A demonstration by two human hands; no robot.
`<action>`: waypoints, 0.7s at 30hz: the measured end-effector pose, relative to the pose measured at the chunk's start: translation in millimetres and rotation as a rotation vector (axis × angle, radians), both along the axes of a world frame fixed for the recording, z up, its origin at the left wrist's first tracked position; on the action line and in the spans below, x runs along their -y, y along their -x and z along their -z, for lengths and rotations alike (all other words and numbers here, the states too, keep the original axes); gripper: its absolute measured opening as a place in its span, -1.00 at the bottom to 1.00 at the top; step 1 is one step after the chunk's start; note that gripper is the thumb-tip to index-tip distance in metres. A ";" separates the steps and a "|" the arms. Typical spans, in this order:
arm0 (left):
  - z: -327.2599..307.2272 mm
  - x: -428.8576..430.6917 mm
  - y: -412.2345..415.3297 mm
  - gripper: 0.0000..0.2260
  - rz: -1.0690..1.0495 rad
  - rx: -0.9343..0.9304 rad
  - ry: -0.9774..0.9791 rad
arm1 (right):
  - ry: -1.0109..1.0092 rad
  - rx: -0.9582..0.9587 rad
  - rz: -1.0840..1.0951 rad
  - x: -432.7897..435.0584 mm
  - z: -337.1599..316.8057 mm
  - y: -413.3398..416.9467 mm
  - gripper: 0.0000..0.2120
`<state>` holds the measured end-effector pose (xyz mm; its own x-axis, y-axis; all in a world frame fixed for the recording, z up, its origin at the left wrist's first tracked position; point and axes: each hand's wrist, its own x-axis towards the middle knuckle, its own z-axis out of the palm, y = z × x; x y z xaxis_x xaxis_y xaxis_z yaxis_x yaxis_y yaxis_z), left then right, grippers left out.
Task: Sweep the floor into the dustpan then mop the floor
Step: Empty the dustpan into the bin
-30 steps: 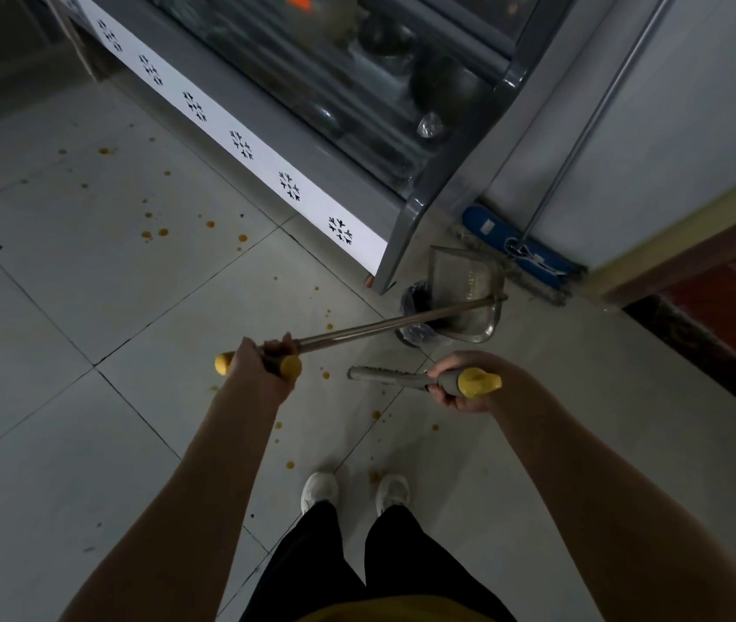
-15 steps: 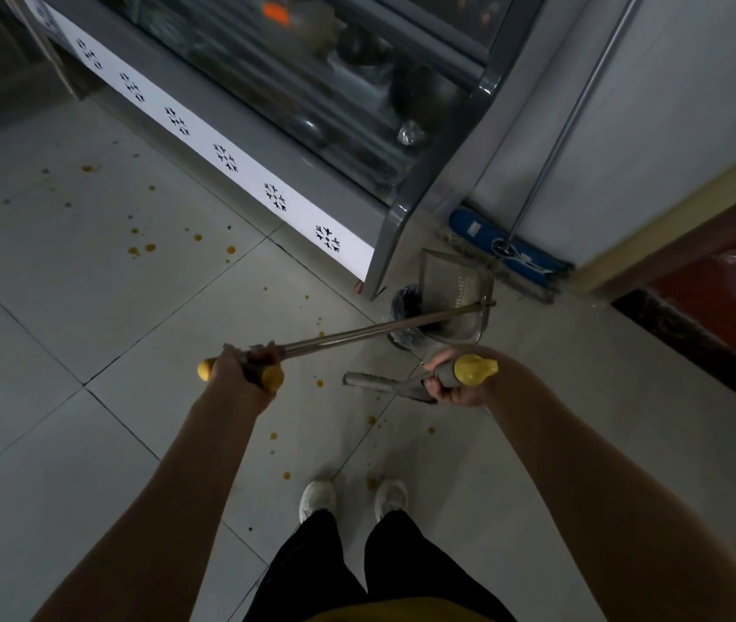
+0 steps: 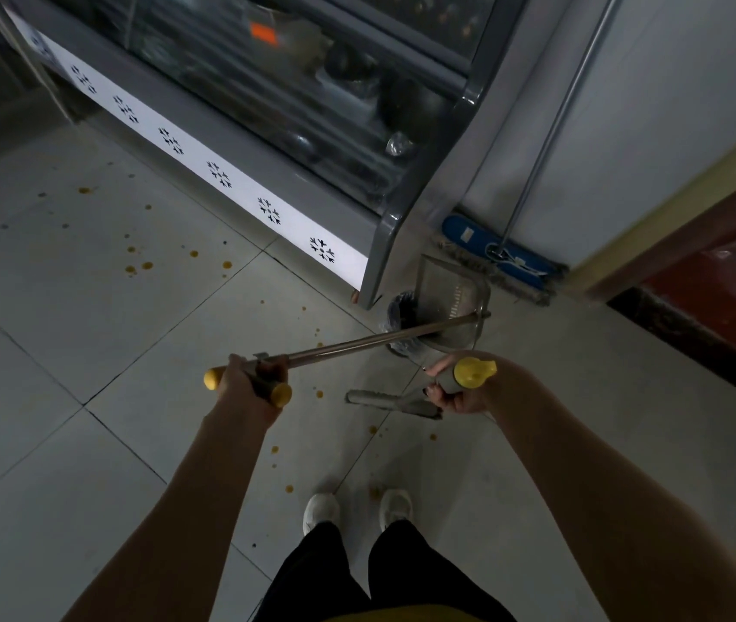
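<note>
Both hands grip; your left hand (image 3: 249, 388) holds the rod (image 3: 379, 336) slanting up-right to the dustpan (image 3: 456, 287); your right hand (image 3: 462, 400), curled round the broom (image 3: 393, 402), lies nearer it.

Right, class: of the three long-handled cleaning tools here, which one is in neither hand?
The blue-headed mop, leaning against the wall. The left hand grips the dustpan by its handle, and the right hand holds the broom.

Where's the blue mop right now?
Head view, upper right: the blue flat mop leans against the white wall, just right of the grey display cabinet corner, behind the metal dustpan.
</note>
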<state>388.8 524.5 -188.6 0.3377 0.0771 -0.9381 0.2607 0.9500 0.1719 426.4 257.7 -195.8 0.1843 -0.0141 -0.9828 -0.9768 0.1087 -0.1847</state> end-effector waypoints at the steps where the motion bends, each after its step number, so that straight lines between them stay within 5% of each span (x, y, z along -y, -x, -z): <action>1: -1.2 0.9 -0.1 -0.69 0.004 0.002 -0.004 | 0.001 0.012 -0.011 1.2 0.4 -0.1 -0.85; 7: -23.7 10.2 -22.6 -0.85 0.030 0.131 0.044 | -0.013 0.054 -0.002 4.6 -7.0 -0.6 -0.86; 21: -103.1 119.4 -82.2 -0.66 0.170 0.391 0.000 | -0.118 0.121 0.131 67.4 -28.7 7.6 -0.86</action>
<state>471.0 405.1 -85.6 0.6757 -0.0101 -0.7371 0.3288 0.8991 0.2891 418.9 190.3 -167.1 0.3051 0.0679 -0.9499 -0.9244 0.2607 -0.2783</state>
